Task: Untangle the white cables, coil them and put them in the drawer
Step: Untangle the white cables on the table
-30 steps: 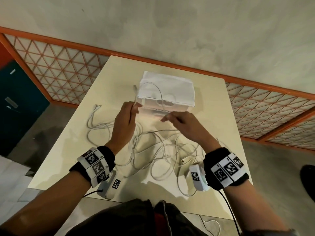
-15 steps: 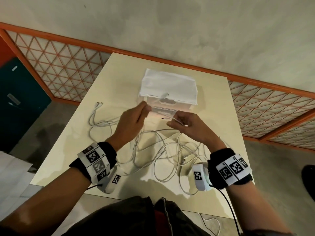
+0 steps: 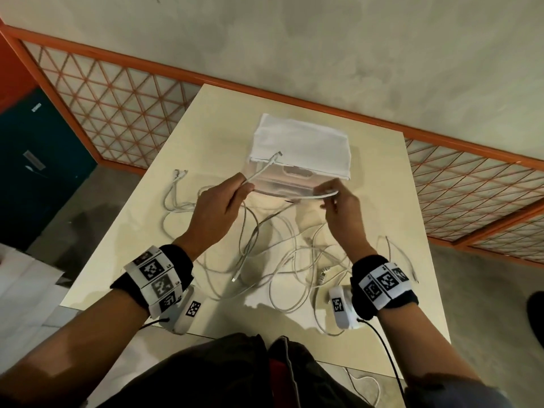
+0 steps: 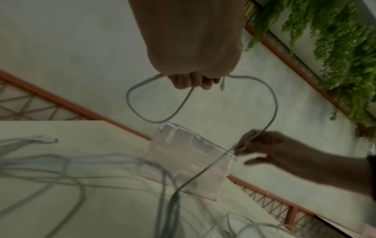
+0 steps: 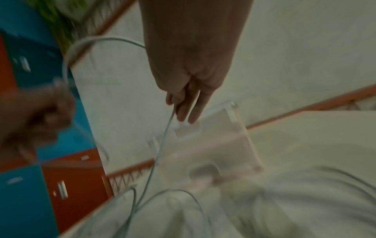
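Several white cables lie tangled on the cream table. Above the tangle, my left hand grips one cable near its plug, which sticks up past the fingers. From there the same cable arcs over to my right hand, which pinches it between thumb and fingers; below that hand it drops into the tangle. Just behind both hands stands a clear plastic drawer unit, closed, with a white cloth on top.
Two cable plugs lie at the table's far left. One cable end trails near the right edge, another hangs below the near edge. An orange lattice fence runs behind the table, and a blue cabinet stands to the left.
Both hands have risen and drawn apart, stretching a length of cable between them. The plug end now points up past my left hand toward the drawer unit.
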Available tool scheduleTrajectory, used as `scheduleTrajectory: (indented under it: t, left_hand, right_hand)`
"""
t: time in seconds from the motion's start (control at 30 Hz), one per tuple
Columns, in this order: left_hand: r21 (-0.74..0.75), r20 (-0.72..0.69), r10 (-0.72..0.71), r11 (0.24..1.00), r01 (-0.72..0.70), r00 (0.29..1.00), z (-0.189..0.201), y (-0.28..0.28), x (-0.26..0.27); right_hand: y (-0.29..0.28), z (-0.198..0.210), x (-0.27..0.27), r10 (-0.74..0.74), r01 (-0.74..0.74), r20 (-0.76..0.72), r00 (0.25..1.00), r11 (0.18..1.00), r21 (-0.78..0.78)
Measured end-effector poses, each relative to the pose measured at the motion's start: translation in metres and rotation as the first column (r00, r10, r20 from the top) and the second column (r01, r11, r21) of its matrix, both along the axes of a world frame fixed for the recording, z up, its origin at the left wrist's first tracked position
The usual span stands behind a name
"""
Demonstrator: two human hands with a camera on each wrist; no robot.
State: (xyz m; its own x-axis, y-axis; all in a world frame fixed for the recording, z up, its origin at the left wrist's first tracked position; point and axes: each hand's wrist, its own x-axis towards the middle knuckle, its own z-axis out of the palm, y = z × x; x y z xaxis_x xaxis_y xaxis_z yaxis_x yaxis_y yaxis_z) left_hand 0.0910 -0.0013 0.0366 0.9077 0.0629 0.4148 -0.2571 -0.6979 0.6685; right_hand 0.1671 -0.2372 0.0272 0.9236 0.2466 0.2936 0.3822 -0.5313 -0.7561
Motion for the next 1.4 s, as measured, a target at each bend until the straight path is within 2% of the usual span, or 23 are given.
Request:
scheduleTrajectory:
  t: [0.07,0.17,0.27,0.33,0.4,0.43,0.47,0.57,0.63,0.67,0.77,0.9,1.0,1.13,1.27,1.4]
  left_hand:
    - [0.036,-0.020,-0.002,0.999,0.002,1.000,-0.008,0.007,-0.001]
    - [0.098,-0.056,0.017,0.995,-0.012,0.998,-0.016,0.012,-0.005]
    - [0.118,-0.083,0.049,0.992,-0.039,0.995,-0.022,0.016,-0.007]
    - [0.088,-0.110,0.052,0.995,-0.043,0.993,-0.023,0.016,-0.007]
    - [-0.042,-0.147,0.010,0.999,-0.016,0.989,-0.021,0.012,-0.007]
    - [-0.164,-0.154,-0.040,0.986,0.014,0.987,-0.018,0.009,-0.005]
    - [-0.299,-0.150,-0.093,0.953,0.045,0.984,-0.014,0.004,-0.004]
    - [-0.637,-0.136,-0.177,0.769,0.051,0.975,0.003,-0.007,-0.001]
    - [-0.731,-0.168,-0.168,0.682,-0.009,0.971,0.012,-0.006,-0.001]
    - [-0.745,-0.180,-0.161,0.666,-0.028,0.971,0.015,-0.004,0.000]
    - [-0.695,-0.183,-0.130,0.718,-0.035,0.974,0.023,0.006,-0.002]
    - [-0.525,-0.255,-0.110,0.850,-0.042,0.961,0.017,0.017,-0.001]
    - [-0.353,-0.393,-0.122,0.935,-0.027,0.911,-0.002,0.014,-0.001]
    - [-0.286,-0.461,-0.199,0.956,0.068,0.865,-0.017,-0.007,-0.005]
    - [-0.311,-0.396,-0.137,0.950,0.008,0.908,-0.016,-0.006,-0.004]
    - [-0.199,-0.170,0.012,0.979,-0.047,0.985,-0.001,0.002,-0.004]
  right_hand:
    - [0.001,0.027,0.003,-0.020,0.015,0.157,0.987,0.999,0.032]
    - [0.004,0.056,0.004,-0.065,0.048,0.278,0.958,0.996,0.069]
    - [0.005,0.072,0.003,-0.065,0.038,0.350,0.934,0.996,0.083]
    - [0.006,0.078,0.002,-0.006,-0.019,0.340,0.940,0.997,0.072]
    - [0.011,0.076,-0.001,0.120,-0.130,0.306,0.945,0.991,0.013]
    - [0.015,0.073,-0.003,0.190,-0.186,0.296,0.936,0.982,-0.041]
    - [0.019,0.068,-0.005,0.254,-0.235,0.287,0.924,0.967,-0.098]
    - [0.027,0.050,-0.011,0.388,-0.339,0.187,0.903,0.908,-0.248]
    - [0.029,0.039,-0.012,0.447,-0.407,0.045,0.894,0.849,-0.335]
    - [0.028,0.032,-0.012,0.465,-0.436,-0.023,0.885,0.812,-0.387]
    - [0.021,0.015,-0.012,0.446,-0.480,-0.196,0.873,0.717,-0.506]
    - [0.013,0.003,-0.009,0.338,-0.475,-0.336,0.879,0.684,-0.554]
    - [0.023,0.003,-0.011,0.349,-0.475,-0.327,0.878,0.719,-0.508]
    - [0.048,0.013,-0.020,0.349,-0.402,-0.204,0.915,0.834,-0.378]
    - [0.049,0.016,-0.016,0.351,-0.389,-0.172,0.920,0.864,-0.318]
    - [0.026,-0.011,-0.001,0.286,-0.351,-0.204,0.936,0.791,-0.501]
